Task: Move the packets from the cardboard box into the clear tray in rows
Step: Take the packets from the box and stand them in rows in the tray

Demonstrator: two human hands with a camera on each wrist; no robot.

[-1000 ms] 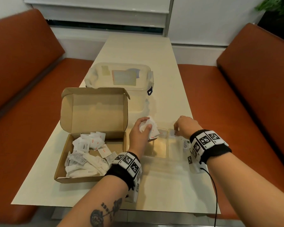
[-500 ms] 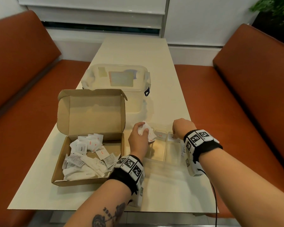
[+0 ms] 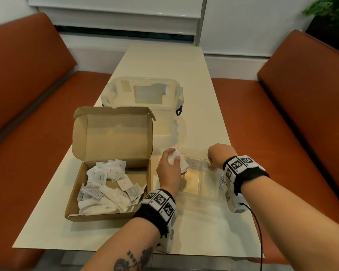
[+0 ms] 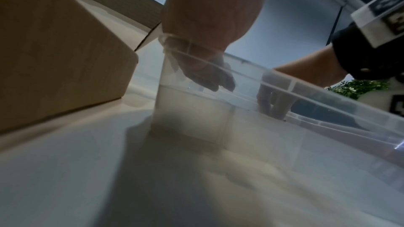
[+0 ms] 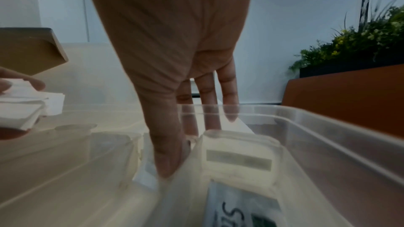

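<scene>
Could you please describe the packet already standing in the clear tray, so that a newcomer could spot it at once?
Start at the open cardboard box on the table; the clear tray sits just to its right. At the tray's far end, between the two hands, one white packet stands alone. Unlike the bundle in the left hand, nobody holds it, and it shows red print.

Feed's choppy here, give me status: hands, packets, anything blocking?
Left hand grips packets. Right hand setting a packet in clear tray. Cardboard box still holds plenty. Nothing blocking.

white packets [image 3: 110, 173] (red print), brown cardboard box [image 3: 114, 133]
</scene>
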